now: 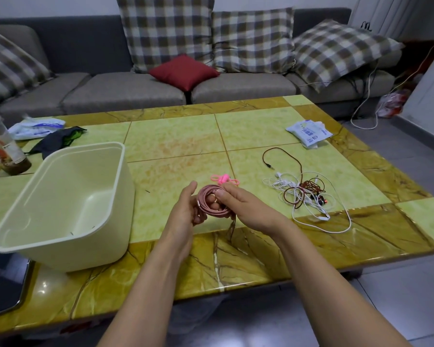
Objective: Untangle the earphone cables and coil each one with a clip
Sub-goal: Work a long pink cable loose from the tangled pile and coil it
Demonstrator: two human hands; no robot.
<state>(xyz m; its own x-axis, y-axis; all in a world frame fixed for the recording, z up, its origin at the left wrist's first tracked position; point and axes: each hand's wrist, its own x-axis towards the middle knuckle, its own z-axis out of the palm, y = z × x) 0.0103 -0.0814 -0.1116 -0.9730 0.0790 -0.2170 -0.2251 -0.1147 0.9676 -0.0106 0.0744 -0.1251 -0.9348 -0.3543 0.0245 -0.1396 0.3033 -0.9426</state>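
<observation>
At the centre of the frame, the right hand [246,209] pinched the top of the pink coiled cable [207,192] under its thumb. The left hand [183,211] cupped the coil's side, fingers curled behind it. Pink clips [223,179] lay on the table [173,146] just above. A tangle of white and dark-red earphones [308,196] lay right of centre, and a cream bin [125,209] stood at left.
</observation>
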